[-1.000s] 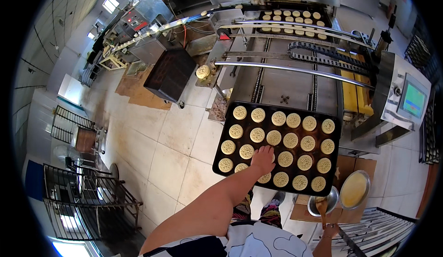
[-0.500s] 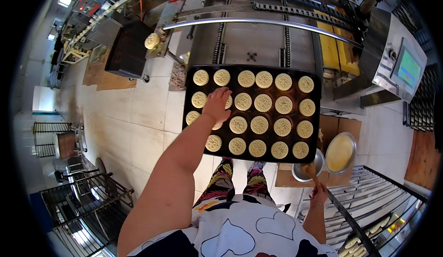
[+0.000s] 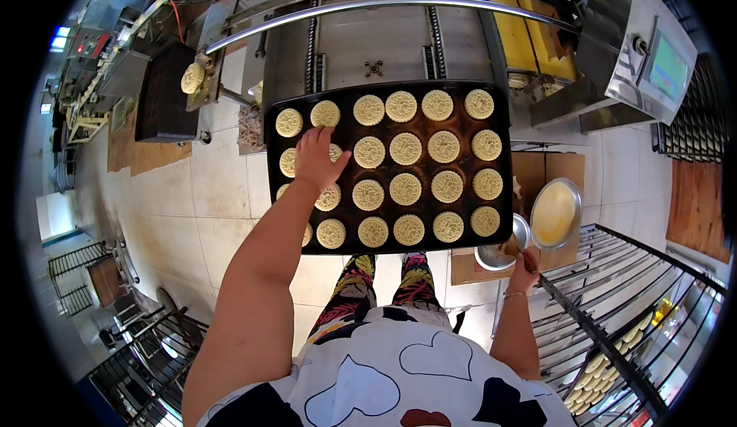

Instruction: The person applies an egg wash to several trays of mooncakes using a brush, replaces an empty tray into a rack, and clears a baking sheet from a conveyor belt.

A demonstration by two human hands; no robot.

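Observation:
A dark baking tray (image 3: 349, 243) carries rows of round, pale, stamped pastries (image 3: 405, 148). My left hand (image 3: 318, 160) is over the tray's left part, fingers stretched forward and thumb apart, with nothing visible in it. Its fingertips lie at the near edge of a back-row pastry (image 3: 325, 114); another pastry is partly covered by the hand. Off the tray's near right corner, my right hand (image 3: 523, 272) grips the handle of a wooden brush (image 3: 513, 248). The brush's head is down in a metal bowl (image 3: 491, 260), and its bristles cannot be made out.
Beside that bowl, a larger metal bowl (image 3: 556, 214) holds yellow liquid, on cardboard (image 3: 470, 268). A metal rack (image 3: 591, 335) with pastries stands at lower right. Beyond the tray are a conveyor machine (image 3: 376, 36), a steel bar (image 3: 345, 6) and a control screen (image 3: 666, 66).
The view has shifted, so the tray appears farther left. My right hand has moved closer to the bowl and the brush sits lower in it. My left hand remains over the tray's left side.

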